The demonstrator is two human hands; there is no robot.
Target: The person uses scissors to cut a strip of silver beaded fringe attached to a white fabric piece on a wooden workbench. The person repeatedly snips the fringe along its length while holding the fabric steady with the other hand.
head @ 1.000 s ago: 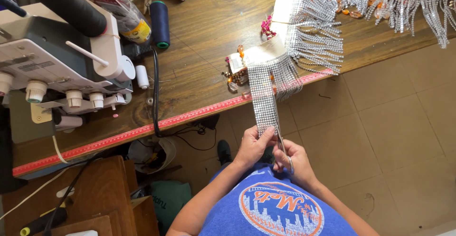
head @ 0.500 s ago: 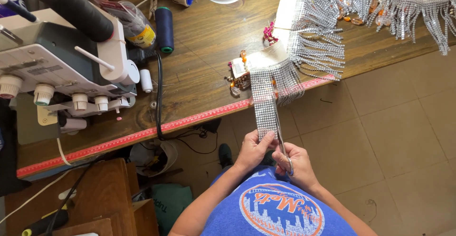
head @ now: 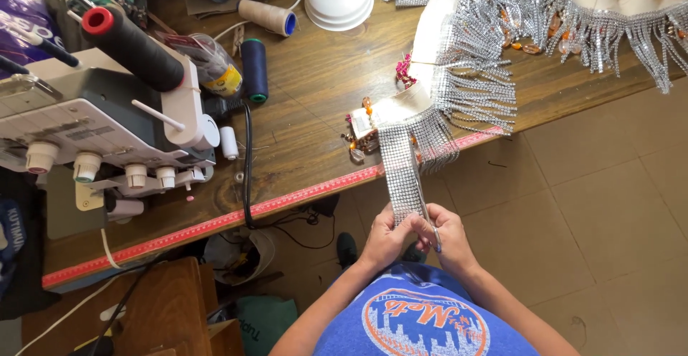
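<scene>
Room: tan tiled floor [head: 609, 205] under me, wooden tabletop [head: 315, 98] ahead with a red measuring strip [head: 301, 195] along its near edge.
Left hand: my left hand [head: 387, 238] is closed on the lower end of the rhinestone mesh strip [head: 400, 173], thumb on top, pinching it flat.
Right hand: my right hand [head: 446, 240] is closed around a thin tool [head: 424, 209], probably scissors, whose tip runs up the strip's right edge.
Change: against half a second ago, both hands sit where they were and the strip hangs just as taut; only my head has tipped, so the tabletop slides lower in view.
Meaning: I judge the work along that edge is going on slowly, not finished.
Strip: it hangs off the tabletop edge from the white fringed garment [head: 466, 55].
Beyond: beaded clips [head: 362, 130] touch its top end; pink pins [head: 405, 69] lie further up.
Far left: grey overlock machine [head: 100, 134], black thread cone [head: 132, 44], navy spool [head: 253, 69], white lamp base [head: 338, 1].
</scene>
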